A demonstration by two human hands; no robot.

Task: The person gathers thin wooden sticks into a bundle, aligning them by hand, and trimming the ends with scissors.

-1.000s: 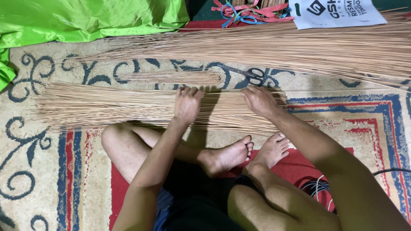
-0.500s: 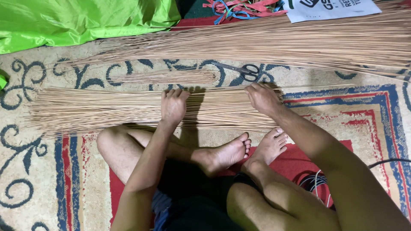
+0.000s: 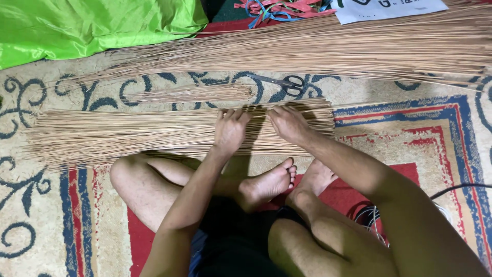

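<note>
I sit cross-legged on a patterned carpet [image 3: 420,128]. A flat layer of thin tan sticks [image 3: 128,136] lies across the carpet in front of my feet. My left hand [image 3: 230,129] rests palm down on the sticks near their right end, fingers slightly spread. My right hand [image 3: 288,123] presses on the same layer just to the right, fingers bent over the sticks. A small separate bunch of short sticks [image 3: 192,93] lies just beyond the layer. Neither hand lifts anything.
A long pile of longer sticks [image 3: 333,48] runs across the far side. Scissors [image 3: 284,82] lie between it and my hands. Green cloth [image 3: 87,25] is at the far left, coloured ribbons [image 3: 282,7] and a white sheet [image 3: 394,7] at the top. A dark cable [image 3: 456,190] lies at right.
Both hands have slid along the stick layer and come closer together. The view has shifted, bringing the scissors into sight.
</note>
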